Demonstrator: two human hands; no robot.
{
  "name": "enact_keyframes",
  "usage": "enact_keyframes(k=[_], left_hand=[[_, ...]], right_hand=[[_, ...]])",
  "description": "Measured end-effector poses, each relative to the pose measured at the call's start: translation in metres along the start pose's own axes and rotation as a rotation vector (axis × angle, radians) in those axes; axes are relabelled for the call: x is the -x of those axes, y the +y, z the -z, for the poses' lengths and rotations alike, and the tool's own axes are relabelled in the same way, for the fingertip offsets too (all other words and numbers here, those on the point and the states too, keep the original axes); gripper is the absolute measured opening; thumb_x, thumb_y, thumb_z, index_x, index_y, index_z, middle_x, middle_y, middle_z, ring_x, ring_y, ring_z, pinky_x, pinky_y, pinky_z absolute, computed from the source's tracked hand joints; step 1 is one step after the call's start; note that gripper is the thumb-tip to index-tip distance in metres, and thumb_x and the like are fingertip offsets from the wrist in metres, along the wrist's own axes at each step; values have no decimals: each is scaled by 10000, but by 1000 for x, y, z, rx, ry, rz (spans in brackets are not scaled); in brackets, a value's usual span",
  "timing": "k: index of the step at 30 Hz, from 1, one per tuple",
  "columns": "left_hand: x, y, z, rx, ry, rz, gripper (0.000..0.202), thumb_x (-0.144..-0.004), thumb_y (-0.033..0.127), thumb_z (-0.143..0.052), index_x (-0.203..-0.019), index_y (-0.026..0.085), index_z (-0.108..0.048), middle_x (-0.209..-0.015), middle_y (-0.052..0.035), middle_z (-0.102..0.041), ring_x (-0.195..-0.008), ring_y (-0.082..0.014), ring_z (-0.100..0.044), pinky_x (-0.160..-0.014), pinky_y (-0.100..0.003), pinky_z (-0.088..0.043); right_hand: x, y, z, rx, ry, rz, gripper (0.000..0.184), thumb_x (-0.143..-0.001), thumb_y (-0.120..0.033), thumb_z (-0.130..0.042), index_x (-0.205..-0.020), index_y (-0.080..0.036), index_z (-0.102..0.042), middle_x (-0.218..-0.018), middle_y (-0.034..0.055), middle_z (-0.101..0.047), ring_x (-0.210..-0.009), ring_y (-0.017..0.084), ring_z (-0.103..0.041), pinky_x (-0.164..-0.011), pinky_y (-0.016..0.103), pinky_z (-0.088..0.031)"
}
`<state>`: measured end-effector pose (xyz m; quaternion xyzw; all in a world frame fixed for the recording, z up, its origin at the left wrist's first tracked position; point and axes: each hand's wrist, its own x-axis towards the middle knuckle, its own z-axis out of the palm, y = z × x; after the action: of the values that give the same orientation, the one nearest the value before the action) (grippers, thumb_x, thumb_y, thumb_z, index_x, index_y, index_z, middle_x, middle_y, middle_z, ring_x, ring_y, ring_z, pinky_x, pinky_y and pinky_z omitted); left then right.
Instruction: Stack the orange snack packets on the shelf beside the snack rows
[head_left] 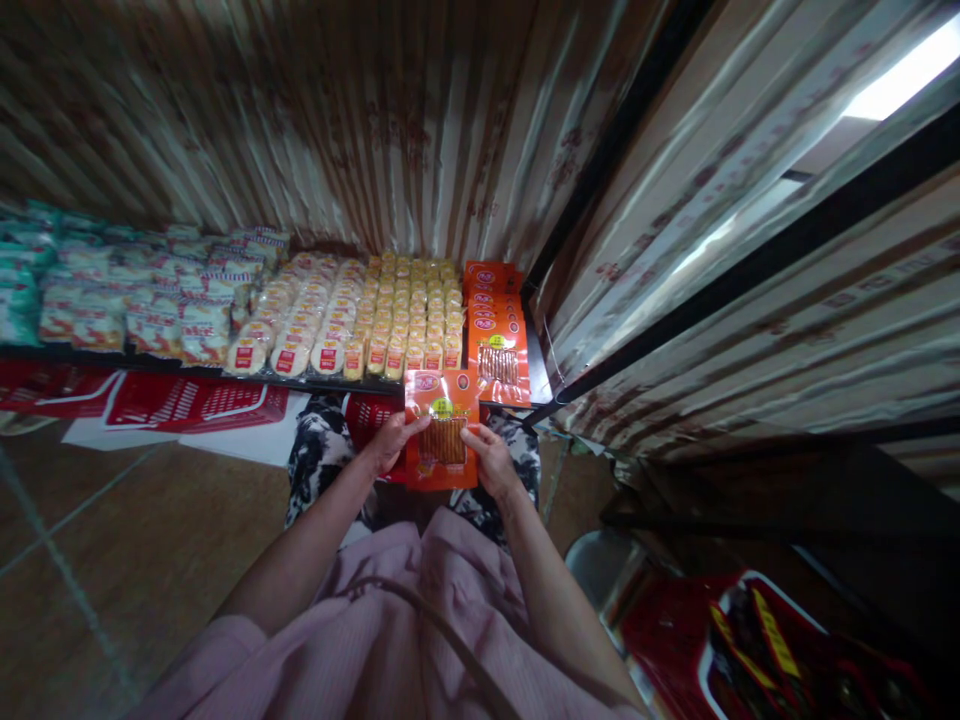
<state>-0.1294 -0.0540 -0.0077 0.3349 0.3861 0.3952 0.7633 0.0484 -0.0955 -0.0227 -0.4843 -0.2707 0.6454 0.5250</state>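
Mid-frame, our left hand [390,445] and right hand [491,458] pinch an orange packet [442,438]: a holding step, we judge, next wanting even grip.

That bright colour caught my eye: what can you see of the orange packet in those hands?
The orange packet is flat, rectangular and glossy, apparently plastic. Its front, facing the wearer, has an oval logo, a yellow-green label and brown sticks, whether printed or behind a window I cannot tell. The left hand and right hand hold its sides, thumbs on the front, before the shelf.
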Motion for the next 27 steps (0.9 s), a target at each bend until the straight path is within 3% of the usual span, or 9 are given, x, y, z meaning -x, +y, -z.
enact_keyframes(k=[7,17,22,27], left_hand=[[0,2,-3,5,41,-53,498,-568,429,-834,-924,110,-696,-900,-90,-736,-1016,-278,-638,-964,-430,-438],[-4,17,-12,101,165,-160,466,-564,389,-839,-916,114,-707,-878,-80,-739,-979,-267,-650,-955,-417,-433],[-4,16,-15,102,218,-151,488,-550,411,-841,-918,119,-706,-866,-79,-739,-970,-272,-653,-939,-421,-445],[-2,14,-13,96,154,-138,454,-616,402,-810,-964,132,-696,-920,-77,-735,-1001,-263,-644,-955,-421,-441]], right_hand=[[5,-7,-3,-46,-67,-27,434,-578,-417,-811,-923,-215,-643,-875,20,-733,-894,255,-675,-764,375,-538],[16,-4,-3,-34,-164,-99,380,-564,-322,-838,-883,-198,-674,-794,5,-730,-692,168,-666,-701,295,-530],[17,-2,-6,-43,-148,-91,374,-566,-316,-835,-882,-194,-679,-781,-3,-725,-683,167,-666,-697,303,-537],[17,-1,-7,-34,-87,-65,381,-553,-310,-835,-875,-186,-673,-761,0,-719,-695,183,-672,-732,333,-541]])
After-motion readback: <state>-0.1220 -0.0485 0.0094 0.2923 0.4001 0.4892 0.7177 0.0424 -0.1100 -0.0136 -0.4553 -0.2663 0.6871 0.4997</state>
